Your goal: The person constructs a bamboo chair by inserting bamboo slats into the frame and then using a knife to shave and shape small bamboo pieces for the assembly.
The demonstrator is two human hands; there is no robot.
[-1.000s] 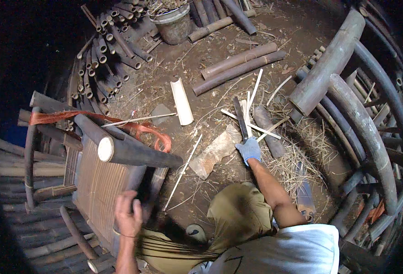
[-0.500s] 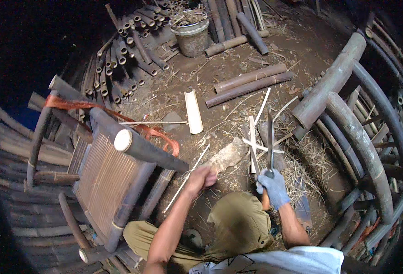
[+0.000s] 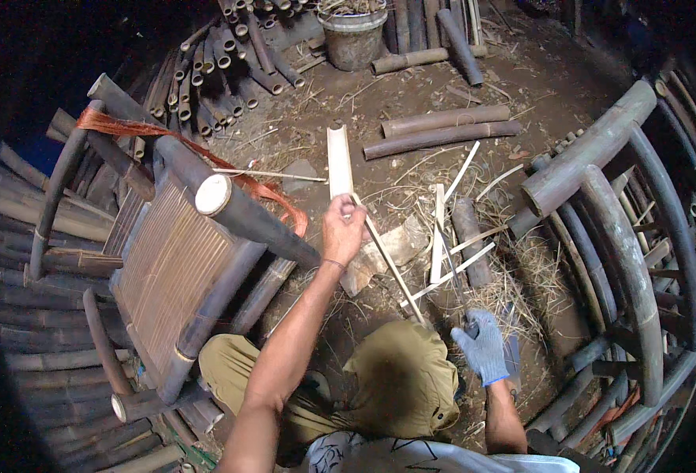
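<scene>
My bare left hand (image 3: pixel 343 232) is closed round a thin bamboo strip (image 3: pixel 389 264), which slants down toward my knee. Just beyond that hand lies a pale split bamboo half (image 3: pixel 338 162). My right hand (image 3: pixel 482 347), in a grey-blue glove, grips a long knife (image 3: pixel 451 266) with its narrow blade directed away from me; the handle is mostly hidden. Pale bamboo strips (image 3: pixel 440 236) lie crossed beside the blade, next to a short dark bamboo log (image 3: pixel 471 240). Under the held strip, a flat light-brown slab (image 3: pixel 399 243) rests on the ground.
At left stands a bamboo chair (image 3: pixel 178 268) with an orange band (image 3: pixel 198 154) tied on it. A bamboo frame (image 3: pixel 623 260) rises at right. Two bamboo lengths (image 3: pixel 442 134), a bucket (image 3: pixel 353 39) and stacked bamboo tubes (image 3: pixel 214 71) are farther off. Shavings (image 3: pixel 537 284) litter the ground.
My left hand has moved up and forward and now holds a bamboo strip. My right hand has shifted slightly down and right; the knife's blade has tilted leftward. The view has shifted slightly.
</scene>
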